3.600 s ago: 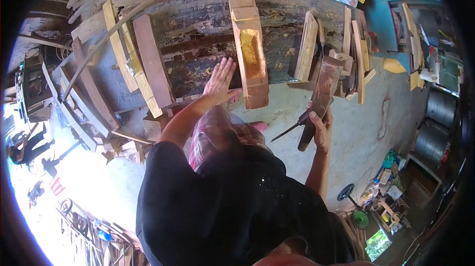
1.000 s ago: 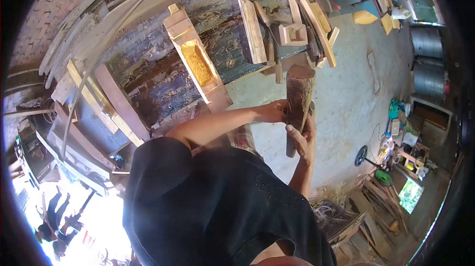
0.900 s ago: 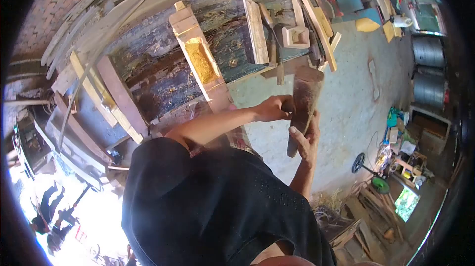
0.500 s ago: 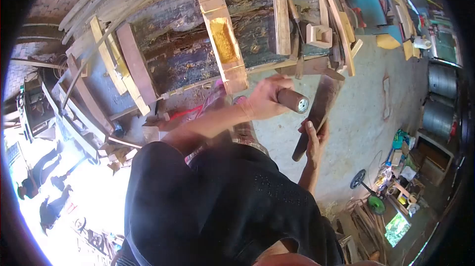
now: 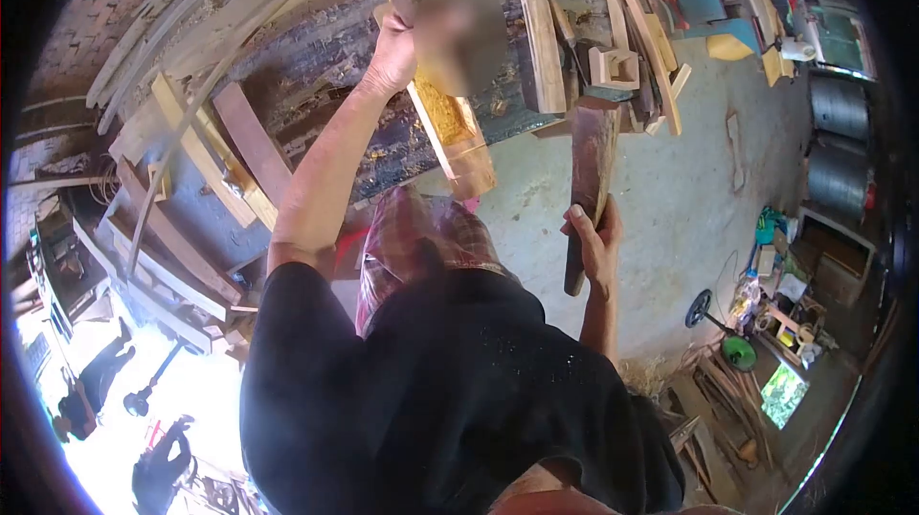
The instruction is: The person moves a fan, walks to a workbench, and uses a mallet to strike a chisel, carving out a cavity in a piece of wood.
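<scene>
Holding a dark wooden handle [image 5: 405, 0] in our left hand [image 5: 393, 54], we keep that grip closed around it, its rounded end rising above our fist. The hand is over the far part of a hollowed wooden block [image 5: 471, 168], though we cannot tell whether it touches the wood; a blurred patch beside the fist hides some of the block and whatever lies below the handle. The block lies on the dark, chip-strewn tabletop [image 5: 302, 75], its yellow recess facing up and its near end reaching past the edge toward our plaid shorts [image 5: 397, 233]. Our right hand [image 5: 597, 245] has its grip wrapped around the narrow lower part of a wooden mallet [image 5: 594, 151], thumb along its side, and we hold the tool with its thicker end away from us, over the floor [image 5: 680, 190] and apart from the block. Right of the block we see a pale plank [image 5: 543, 51] and a small wooden box [image 5: 614, 70]; left of it lies a brown board [image 5: 251, 137].
</scene>
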Available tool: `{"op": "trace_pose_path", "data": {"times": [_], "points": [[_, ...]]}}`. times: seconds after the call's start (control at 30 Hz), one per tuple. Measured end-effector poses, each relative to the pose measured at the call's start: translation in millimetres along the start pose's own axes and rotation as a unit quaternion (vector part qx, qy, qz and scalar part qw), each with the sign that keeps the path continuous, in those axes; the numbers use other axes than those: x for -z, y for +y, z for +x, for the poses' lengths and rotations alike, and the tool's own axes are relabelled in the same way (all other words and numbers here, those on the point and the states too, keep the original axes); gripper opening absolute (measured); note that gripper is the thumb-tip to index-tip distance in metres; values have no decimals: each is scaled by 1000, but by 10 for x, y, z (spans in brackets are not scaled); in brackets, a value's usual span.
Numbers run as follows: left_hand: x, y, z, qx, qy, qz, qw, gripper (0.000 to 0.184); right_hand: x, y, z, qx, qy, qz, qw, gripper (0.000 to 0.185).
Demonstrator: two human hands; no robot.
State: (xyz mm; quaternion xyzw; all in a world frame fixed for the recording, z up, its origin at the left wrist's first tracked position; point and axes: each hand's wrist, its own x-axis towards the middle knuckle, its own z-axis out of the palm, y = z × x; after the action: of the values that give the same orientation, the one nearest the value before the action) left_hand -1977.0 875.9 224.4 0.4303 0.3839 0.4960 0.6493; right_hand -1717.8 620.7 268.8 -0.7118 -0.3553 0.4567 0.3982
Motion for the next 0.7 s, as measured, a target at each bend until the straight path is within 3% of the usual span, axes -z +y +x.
{"op": "trace_pose_path", "data": {"times": [0.2, 0.37, 0.43, 0.53, 0.7], "points": [[267, -78, 220, 2, -37, -10, 999, 27, -525, -308, 195, 13, -10, -12, 1000, 29], [351, -103, 296, 0, -74, -11, 997, 27, -844, -546, 256, 8, -33, -4, 999, 41], [395, -87, 347, 50, -109, 14, 993, 20, -913, -594, 268, 12, -40, -8, 999, 41], [500, -265, 449, 26, -163, 39, 986, 19, -980, -666, 301, 13, -55, -30, 998, 41], [545, 49, 375, 112, -158, 143, 970, 28, -1080, -918, 424, 42, -59, -55, 996, 40]]}}
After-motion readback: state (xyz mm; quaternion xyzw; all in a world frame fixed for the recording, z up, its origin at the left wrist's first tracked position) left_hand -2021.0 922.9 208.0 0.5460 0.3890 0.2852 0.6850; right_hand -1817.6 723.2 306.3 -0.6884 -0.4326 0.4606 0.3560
